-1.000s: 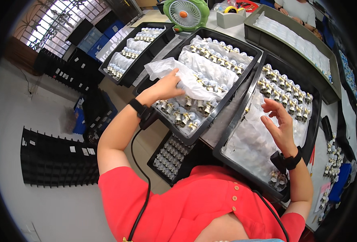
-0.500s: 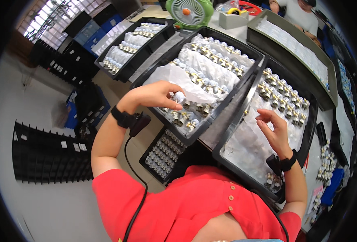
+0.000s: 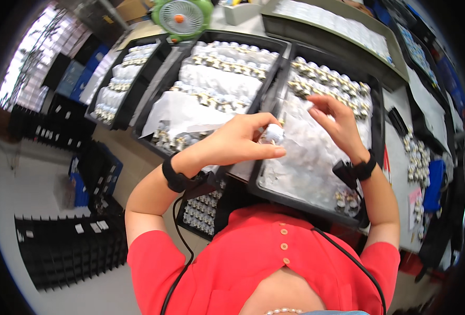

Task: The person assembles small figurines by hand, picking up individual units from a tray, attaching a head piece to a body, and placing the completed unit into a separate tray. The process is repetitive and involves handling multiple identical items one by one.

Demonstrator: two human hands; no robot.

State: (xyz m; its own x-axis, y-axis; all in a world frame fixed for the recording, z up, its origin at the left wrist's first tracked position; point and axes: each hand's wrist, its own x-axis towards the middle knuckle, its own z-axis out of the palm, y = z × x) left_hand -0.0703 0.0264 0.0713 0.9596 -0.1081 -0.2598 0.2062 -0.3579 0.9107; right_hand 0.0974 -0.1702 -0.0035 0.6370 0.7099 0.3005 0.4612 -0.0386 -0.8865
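My left hand (image 3: 235, 140) grips a small bulb-like part (image 3: 272, 135) with a pale round head between thumb and fingers. It is over the gap between the middle black tray (image 3: 164, 86) and the right black tray (image 3: 287, 197). Over the right tray, my right hand (image 3: 338, 126) has its fingers bent and apart from the thumb, with nothing seen in them. Just beyond its fingertips stand rows of similar parts (image 3: 329, 81) with brass-coloured bases. White paper (image 3: 290, 163) lines that tray's near part, and a few small pieces (image 3: 346, 199) lie in its near corner.
A narrower black tray (image 3: 114, 118) of parts is at the left, and a green fan (image 3: 181, 18) behind. A grey-green tray (image 3: 327, 34) lies across the back. Loose parts (image 3: 419, 157) and a blue box (image 3: 433, 185) are at the right. Another filled tray (image 3: 200, 212) sits lower down.
My left hand has carried the bulb-like part rightward, from over the middle tray to the right tray's edge. My right hand has come nearer the standing rows. The whole view has shifted.
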